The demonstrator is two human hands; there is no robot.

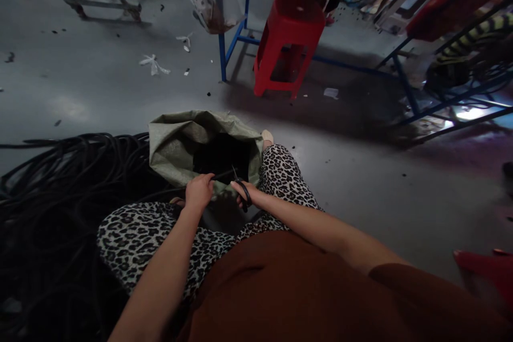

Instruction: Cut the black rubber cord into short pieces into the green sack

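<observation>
A greenish woven sack [166,147] stands between my knees, its mouth spread wide, with dark material [222,154] inside that is too dark to make out. Over the near rim, my left hand [199,191] is closed around a thin black tube [224,174], whose end points right toward the scissors. My right hand [252,192] grips black-handled scissors [246,197], their blades pointing up over the sack's opening. Whether the blades touch the tube I cannot tell. Long black tubing [92,163] lies in a large tangled heap at my left.
A red plastic stool [298,16] stands ahead, beside a blue metal frame [223,56] with a clear plastic bag [216,10] hanging from it. White scraps [154,65] lie on the floor. Another rack [412,96] is at right; part of a red object [487,272] shows lower right.
</observation>
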